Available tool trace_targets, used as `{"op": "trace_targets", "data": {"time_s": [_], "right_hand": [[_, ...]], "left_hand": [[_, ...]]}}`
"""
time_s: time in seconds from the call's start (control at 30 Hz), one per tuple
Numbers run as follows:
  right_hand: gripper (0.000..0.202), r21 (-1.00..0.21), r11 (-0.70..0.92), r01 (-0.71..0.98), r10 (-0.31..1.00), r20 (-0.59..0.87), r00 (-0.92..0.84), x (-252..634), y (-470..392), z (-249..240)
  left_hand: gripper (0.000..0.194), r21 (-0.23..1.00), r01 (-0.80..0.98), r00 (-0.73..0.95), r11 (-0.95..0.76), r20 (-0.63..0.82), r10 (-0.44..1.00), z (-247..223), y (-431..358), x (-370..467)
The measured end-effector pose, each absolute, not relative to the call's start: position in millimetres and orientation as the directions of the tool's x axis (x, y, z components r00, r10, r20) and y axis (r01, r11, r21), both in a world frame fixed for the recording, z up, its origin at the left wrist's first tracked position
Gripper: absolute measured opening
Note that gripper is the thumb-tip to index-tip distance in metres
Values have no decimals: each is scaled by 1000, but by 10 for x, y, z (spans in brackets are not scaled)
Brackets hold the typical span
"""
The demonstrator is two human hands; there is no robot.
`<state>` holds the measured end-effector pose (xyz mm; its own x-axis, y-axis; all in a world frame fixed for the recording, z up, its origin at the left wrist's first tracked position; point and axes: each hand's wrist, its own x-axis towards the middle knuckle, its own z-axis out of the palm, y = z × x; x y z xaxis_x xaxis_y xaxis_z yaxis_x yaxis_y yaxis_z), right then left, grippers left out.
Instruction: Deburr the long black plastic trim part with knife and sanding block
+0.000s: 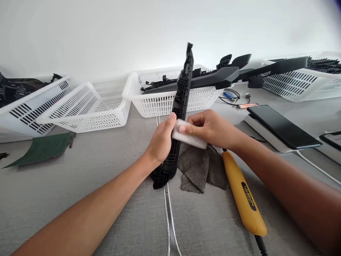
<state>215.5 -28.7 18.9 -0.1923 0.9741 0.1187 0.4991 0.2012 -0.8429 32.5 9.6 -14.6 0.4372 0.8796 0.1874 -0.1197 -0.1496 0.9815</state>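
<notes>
My left hand (161, 140) grips a long black plastic part (183, 85) around its middle and holds it tilted, its near end by the table and its far end up near the wall. My right hand (210, 128) holds a small white block (189, 138) pressed against the side of that part, right next to my left thumb. A grey cloth (198, 167) lies on the table under both hands. A yellow-handled tool (243, 195) lies to the right of the cloth, beneath my right forearm.
White perforated baskets line the wall: an empty one (90, 106), one (157, 94) holding black parts, others at far left (29, 106) and far right (301, 83). A dark phone (282, 126) lies on a white slab at right. A green sheet (42, 147) lies left. Cables (169, 217) run toward me.
</notes>
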Motion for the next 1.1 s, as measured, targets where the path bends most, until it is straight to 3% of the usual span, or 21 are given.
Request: {"op": "trace_targets", "data": {"time_s": [0.1,0.23,0.37,0.43,0.5,0.53,0.6,0.7,0.83,1.1], "right_hand": [[71,-818,195,541,978,203,-47,2225,-266,213],[69,-790,207,576,954,294,60,2242,-275,213],[50,-702,282,654,797,551,248,2182,-328,200],[32,-630,338,700,756,624,197,2120,-357,190],[12,-539,441,717,751,660,35,2050,-375,175],[11,-499,495,711,745,665,-52,2020,-378,167],[29,-449,568,689,732,659,-174,1981,-375,153],[43,-430,577,695,739,637,-219,1988,-363,148],[45,-395,539,744,722,672,-166,2025,-354,156],[38,-381,602,702,730,618,-292,2007,-341,134]], "left_hand": [[51,981,-160,533,-114,183,826,-141,79,340],[55,972,-217,529,-94,198,825,-106,51,358],[52,966,-213,471,-146,232,851,-103,45,371],[50,963,-215,459,-162,246,854,-125,63,373],[50,960,-226,452,-162,251,856,-155,97,372],[51,960,-231,441,-160,250,862,-170,115,370],[55,962,-229,410,-150,235,881,-195,146,364],[56,969,-202,363,-143,209,908,-213,158,354],[53,961,-210,319,-178,239,917,-214,131,347],[53,954,-229,299,-196,260,918,-200,131,347]]}}
